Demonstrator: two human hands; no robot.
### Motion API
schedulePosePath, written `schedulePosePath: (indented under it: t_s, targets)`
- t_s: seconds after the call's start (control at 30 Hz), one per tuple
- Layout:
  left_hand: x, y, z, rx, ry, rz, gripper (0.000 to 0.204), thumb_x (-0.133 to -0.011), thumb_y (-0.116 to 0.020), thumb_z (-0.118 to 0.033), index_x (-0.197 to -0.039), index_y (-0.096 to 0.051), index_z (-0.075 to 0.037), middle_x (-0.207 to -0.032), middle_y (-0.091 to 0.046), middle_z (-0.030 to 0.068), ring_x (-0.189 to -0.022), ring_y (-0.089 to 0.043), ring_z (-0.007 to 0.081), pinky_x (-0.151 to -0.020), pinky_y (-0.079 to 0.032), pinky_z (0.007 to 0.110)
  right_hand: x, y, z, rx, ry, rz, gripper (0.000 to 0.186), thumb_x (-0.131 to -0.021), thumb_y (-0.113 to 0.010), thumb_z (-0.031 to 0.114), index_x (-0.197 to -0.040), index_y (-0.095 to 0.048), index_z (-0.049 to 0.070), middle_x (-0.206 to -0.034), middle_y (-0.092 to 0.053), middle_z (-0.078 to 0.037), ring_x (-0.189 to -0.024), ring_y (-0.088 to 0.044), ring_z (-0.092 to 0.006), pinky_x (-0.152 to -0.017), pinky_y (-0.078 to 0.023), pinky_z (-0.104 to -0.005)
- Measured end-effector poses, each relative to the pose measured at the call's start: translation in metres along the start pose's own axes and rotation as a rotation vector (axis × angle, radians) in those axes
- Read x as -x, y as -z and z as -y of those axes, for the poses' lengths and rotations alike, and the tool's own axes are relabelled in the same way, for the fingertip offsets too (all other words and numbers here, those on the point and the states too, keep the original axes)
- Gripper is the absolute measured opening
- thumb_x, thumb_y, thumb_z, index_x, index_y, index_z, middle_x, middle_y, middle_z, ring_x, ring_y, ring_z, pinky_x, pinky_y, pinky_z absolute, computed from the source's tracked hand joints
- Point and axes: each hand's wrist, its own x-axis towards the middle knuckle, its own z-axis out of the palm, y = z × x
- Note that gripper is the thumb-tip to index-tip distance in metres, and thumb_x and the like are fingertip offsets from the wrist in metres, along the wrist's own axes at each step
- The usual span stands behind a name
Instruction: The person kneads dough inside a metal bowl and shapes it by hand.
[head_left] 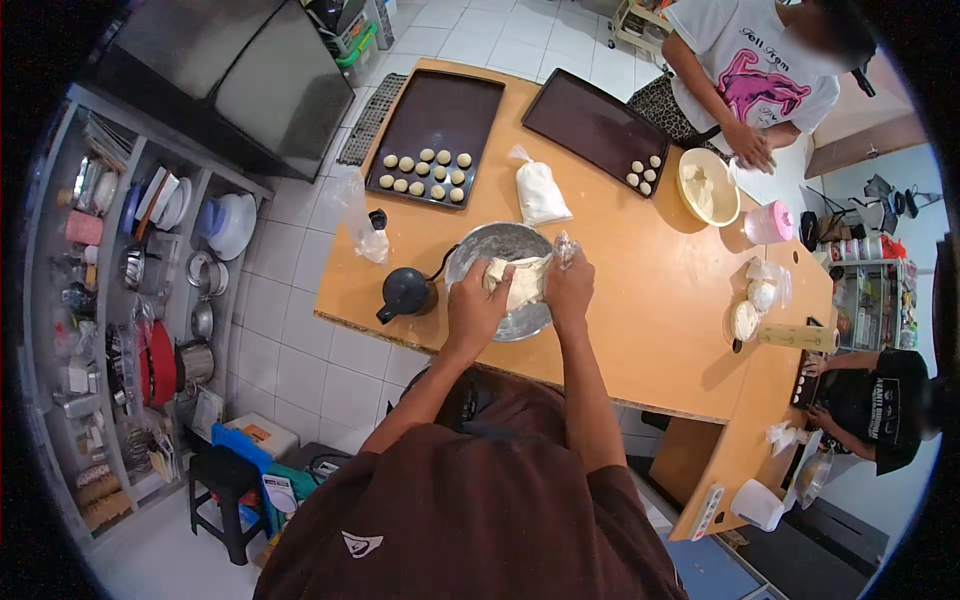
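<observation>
Pale, soft dough (522,285) lies stretched between my two hands over a metal mixing bowl (488,240). My left hand (478,308) grips its left side, thumb on top. On the other side my right hand (569,290) is closed at the dough's right edge, its fingers partly hidden; crumpled clear plastic (566,247) shows at the fingertips. The bowl stands near the table's front edge. Just left of it is a black round-topped container (405,292). Behind the bowl sits a clear bag of white powder (541,192).
A dark baking tray (445,110) holds several dough balls; another tray (590,115) has several more. At far right a co-worker (755,80) stands by a yellow bowl (722,212) of dough. Another person (870,410) works at the right. A plastic bag (368,230) lies left.
</observation>
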Motion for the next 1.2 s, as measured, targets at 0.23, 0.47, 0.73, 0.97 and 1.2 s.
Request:
schedulePosePath:
  t_s: [0.23, 0.47, 0.73, 0.97, 1.2]
  targets:
    - [-0.003, -0.016, 0.005, 0.609, 0.732, 0.38, 0.069, -0.097, -0.043, -0.061, -0.136, -0.038, -0.004, -0.127, -0.053, 0.0121, -0.111, -0.056, 0.0183, -0.079, -0.053, 0.04, 0.027, -0.016, -0.013, 0.222, 0.594, 0.065, 0.046, -0.094, -0.051, 0.025, -0.129, -0.046, -0.005, -0.119, -0.056, -0.03, -0.111, -0.053, -0.0459, -0.097, -0.039, -0.0518]
    - [-0.003, -0.031, 0.073, 1.083, 0.408, 0.198, 0.067, -0.097, -0.048, -0.055, -0.143, -0.04, -0.007, -0.132, -0.054, 0.0129, -0.121, -0.051, 0.0229, -0.103, -0.042, 0.036, 0.09, 0.032, 0.078, -0.503, 0.063, 0.559, 0.06, -0.1, -0.044, 0.04, -0.142, -0.035, -0.003, -0.123, -0.056, -0.026, -0.115, -0.057, -0.0392, -0.092, -0.047, -0.0434]
    - [-0.009, 0.004, -0.016, 0.692, 0.477, 0.228, 0.029, -0.093, -0.067, -0.028, -0.104, -0.062, -0.002, -0.081, -0.068, 0.008, -0.072, -0.067, 0.0162, -0.058, -0.053, 0.034, 0.025, 0.014, 0.016, -0.472, 0.16, 0.184, 0.052, -0.102, -0.037, 0.043, -0.124, -0.054, -0.001, -0.107, -0.063, -0.019, -0.085, -0.063, -0.027, -0.078, -0.049, -0.0385]
    - [0.002, -0.007, -0.002, 0.232, -0.075, 0.146, 0.044, -0.093, -0.063, -0.029, -0.116, -0.055, 0.007, -0.091, -0.069, 0.0259, -0.081, -0.071, 0.0311, -0.07, -0.052, 0.04, 0.03, -0.004, 0.02, -0.14, 0.196, 0.202, 0.043, -0.098, -0.05, 0.027, -0.076, -0.058, -0.009, -0.071, -0.056, -0.03, -0.068, -0.058, -0.0409, -0.062, -0.04, -0.0498]
    - [0.001, -0.015, 0.017, 0.103, 0.512, 0.239, 0.088, -0.095, -0.033, -0.067, -0.134, -0.031, 0.012, -0.108, -0.06, 0.0362, -0.114, -0.056, 0.046, -0.099, -0.039, 0.045, 0.033, -0.005, 0.006, -0.058, 0.113, 0.141, 0.044, -0.094, -0.053, 0.029, -0.076, -0.058, -0.011, -0.068, -0.057, -0.031, -0.062, -0.058, -0.0428, -0.059, -0.042, -0.0495]
